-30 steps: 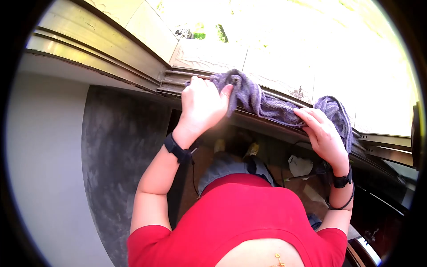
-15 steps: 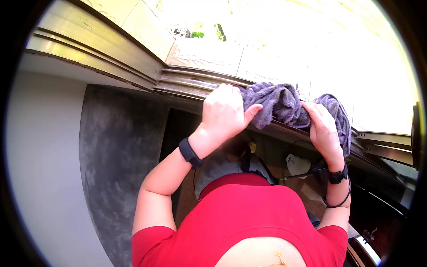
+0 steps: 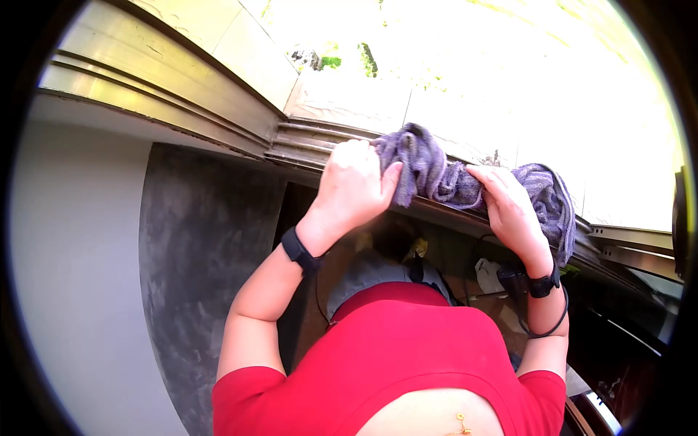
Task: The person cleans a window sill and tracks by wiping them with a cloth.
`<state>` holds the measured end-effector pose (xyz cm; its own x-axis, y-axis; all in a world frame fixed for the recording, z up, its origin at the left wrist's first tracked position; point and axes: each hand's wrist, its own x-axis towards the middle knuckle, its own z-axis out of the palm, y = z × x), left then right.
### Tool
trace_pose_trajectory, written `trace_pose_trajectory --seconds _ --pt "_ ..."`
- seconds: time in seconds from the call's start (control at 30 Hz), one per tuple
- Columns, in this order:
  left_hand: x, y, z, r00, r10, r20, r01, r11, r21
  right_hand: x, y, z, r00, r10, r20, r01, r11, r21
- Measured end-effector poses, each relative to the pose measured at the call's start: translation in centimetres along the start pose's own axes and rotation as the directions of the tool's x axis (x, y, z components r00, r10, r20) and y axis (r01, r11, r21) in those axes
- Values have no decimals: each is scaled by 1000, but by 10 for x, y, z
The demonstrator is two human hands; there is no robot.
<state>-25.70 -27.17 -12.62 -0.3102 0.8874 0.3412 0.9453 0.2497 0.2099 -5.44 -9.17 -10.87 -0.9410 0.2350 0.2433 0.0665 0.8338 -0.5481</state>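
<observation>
A bunched purple-grey cloth [image 3: 416, 161] lies along the metal window track [image 3: 309, 142], its far end [image 3: 547, 195] draped over the sill on the right. My left hand [image 3: 353, 179] is closed on the cloth's left end, thumb pointing toward the bunched folds. Over the middle of the cloth, my right hand [image 3: 512, 206] has its fingers wrapped onto the folds. Each wrist wears a dark band. Under both hands, the part of the track they cover is hidden.
Window frame rails [image 3: 160, 80] run up the left side, above a grey wall panel [image 3: 207, 269]. Outside the window, a pale tiled ledge [image 3: 349, 94] is washed out by light. Below the sill, a white object [image 3: 491, 276] sits in shadow near a dark cable.
Both hands have shifted left along the track, holding the cloth. Its folds near my left hand have moved left and bunched upward, and the middle part looks more drawn out. The view has shifted slightly.
</observation>
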Motion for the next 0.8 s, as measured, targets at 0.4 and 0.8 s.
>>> trace_pose_trajectory --seconds 0.4,0.8 --pt "-7 -41 -17 999 -44 17 44 999 -26 8 -2 -5 997 54 54 -54 999 -2" --pt "1 -17 -13 984 -156 84 125 947 296 -9 -3 -6 996 72 51 -75 995 64"
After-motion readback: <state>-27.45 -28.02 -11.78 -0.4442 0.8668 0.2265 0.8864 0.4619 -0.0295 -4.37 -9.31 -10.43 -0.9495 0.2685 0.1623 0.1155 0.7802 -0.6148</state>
